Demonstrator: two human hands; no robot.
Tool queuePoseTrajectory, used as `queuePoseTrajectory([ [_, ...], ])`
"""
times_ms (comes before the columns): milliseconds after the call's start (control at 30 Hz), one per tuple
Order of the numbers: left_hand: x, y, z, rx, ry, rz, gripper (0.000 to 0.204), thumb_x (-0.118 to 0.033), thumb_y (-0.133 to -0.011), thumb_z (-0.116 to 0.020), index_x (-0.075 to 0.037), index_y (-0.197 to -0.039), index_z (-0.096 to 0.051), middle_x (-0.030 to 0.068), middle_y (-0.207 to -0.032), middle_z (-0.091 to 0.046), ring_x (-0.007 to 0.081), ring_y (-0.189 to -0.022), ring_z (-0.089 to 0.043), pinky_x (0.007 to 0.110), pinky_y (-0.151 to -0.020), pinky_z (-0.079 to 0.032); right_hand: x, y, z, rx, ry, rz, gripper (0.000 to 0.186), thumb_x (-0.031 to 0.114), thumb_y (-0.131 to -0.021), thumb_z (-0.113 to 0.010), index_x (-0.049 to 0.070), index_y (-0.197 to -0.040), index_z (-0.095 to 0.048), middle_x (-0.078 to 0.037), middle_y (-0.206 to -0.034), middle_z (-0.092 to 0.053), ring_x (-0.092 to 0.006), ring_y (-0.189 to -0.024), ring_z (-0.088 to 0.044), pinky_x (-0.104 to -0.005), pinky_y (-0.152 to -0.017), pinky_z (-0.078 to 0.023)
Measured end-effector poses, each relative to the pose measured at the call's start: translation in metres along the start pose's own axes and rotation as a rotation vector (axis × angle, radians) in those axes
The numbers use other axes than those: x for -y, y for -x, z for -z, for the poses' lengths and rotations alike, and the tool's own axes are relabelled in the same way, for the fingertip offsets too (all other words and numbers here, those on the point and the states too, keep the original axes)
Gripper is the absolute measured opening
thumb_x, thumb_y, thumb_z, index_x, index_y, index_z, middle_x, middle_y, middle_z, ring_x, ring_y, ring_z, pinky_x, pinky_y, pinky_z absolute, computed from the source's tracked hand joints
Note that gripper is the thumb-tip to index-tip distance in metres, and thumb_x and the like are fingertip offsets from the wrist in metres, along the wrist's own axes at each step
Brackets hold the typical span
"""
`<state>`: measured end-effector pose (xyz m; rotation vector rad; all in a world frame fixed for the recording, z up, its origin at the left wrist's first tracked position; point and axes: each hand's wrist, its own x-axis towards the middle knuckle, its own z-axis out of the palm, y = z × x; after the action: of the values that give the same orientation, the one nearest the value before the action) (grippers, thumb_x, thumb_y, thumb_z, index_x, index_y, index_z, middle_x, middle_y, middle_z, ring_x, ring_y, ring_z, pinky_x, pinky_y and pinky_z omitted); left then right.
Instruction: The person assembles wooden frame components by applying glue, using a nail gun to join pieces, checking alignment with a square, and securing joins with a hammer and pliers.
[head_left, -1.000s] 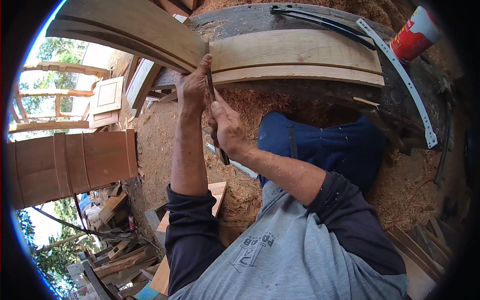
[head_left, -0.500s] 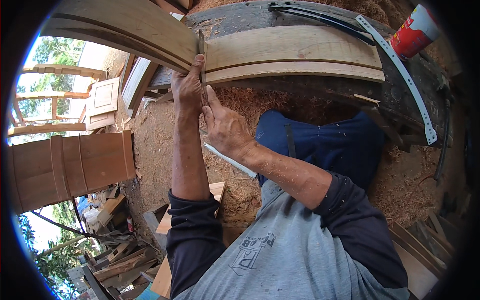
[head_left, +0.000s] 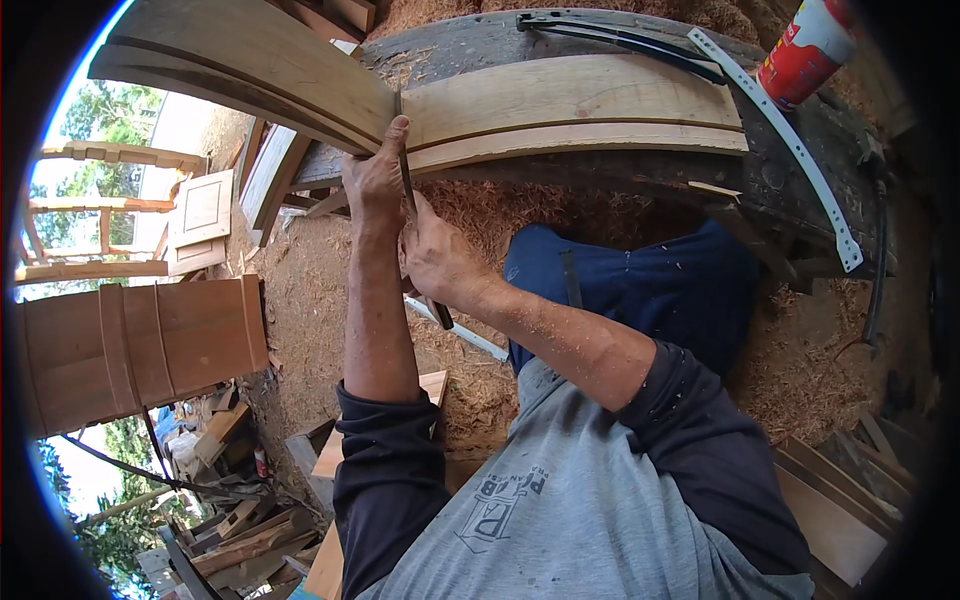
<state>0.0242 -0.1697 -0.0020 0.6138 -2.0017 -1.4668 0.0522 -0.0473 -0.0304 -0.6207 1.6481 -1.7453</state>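
My left hand (head_left: 375, 185) is closed round the near edge of the left wooden board (head_left: 250, 60) at its right end, thumb upright beside a thin blade. In my right hand (head_left: 440, 260) is the long, thin saw-like tool (head_left: 408, 185), seen almost edge-on. Its upper part stands in the narrow gap between the left board and the right wooden board (head_left: 580, 95). The dark lower end pokes out below my right fist, so its exact kind is hard to tell. Both boards have a groove along the near edge, and the right one lies on the dark workbench (head_left: 600, 170).
On the bench's right side are a perforated white strip (head_left: 790, 135), a red-and-white can (head_left: 800, 60) and a black wiper-like bar (head_left: 620, 38). Wood shavings (head_left: 310, 300) cover the ground. Scrap timber (head_left: 250, 540) is heaped at lower left, with a brown panel (head_left: 140, 345) above it.
My right hand has drawn the tool down toward my body, and its dark lower end now shows below the fist. My left hand keeps its hold on the board. The view has shifted slightly.
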Motion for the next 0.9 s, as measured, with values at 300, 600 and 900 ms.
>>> queuePoseTrajectory([
  [300, -0.049, 0.050, 0.009, 0.177, -1.077, -0.067, 0.048, -0.040, -0.096, -0.056, 0.005, -0.113, -0.057, 0.0323, -0.099, -0.066, 0.0412, -0.102, -0.063, 0.048, -0.086, -0.050, -0.013, -0.010, 0.007, 0.111, 0.150, 0.393, 0.022, 0.013, -0.090, -0.058, -0.004, -0.103, -0.064, -0.027, -0.105, -0.065, -0.0424, -0.094, -0.064, -0.0460, -0.085, -0.052],
  [600, -0.043, 0.051, -0.017, 0.178, -1.239, 0.006, 0.016, -0.017, -0.098, -0.045, -0.003, -0.106, -0.046, 0.0311, -0.092, -0.066, 0.0503, -0.092, -0.063, 0.059, -0.079, -0.045, 0.058, -0.068, 0.132, -0.135, 1.005, 0.692, 0.032, 0.019, -0.088, -0.069, 0.008, -0.118, -0.068, -0.016, -0.100, -0.070, -0.0270, -0.093, -0.069, -0.0357, -0.088, -0.056],
  [900, -0.043, 0.048, -0.015, 0.210, -1.269, 0.006, 0.011, -0.005, -0.093, -0.045, -0.002, -0.103, -0.048, 0.0284, -0.087, -0.067, 0.0475, -0.088, -0.065, 0.056, -0.077, -0.047, 0.040, -0.178, 0.135, 0.179, 1.087, 1.408, 0.033, 0.007, -0.083, -0.067, 0.006, -0.115, -0.061, -0.014, -0.120, -0.064, -0.0288, -0.111, -0.062, -0.0390, -0.093, -0.053],
])
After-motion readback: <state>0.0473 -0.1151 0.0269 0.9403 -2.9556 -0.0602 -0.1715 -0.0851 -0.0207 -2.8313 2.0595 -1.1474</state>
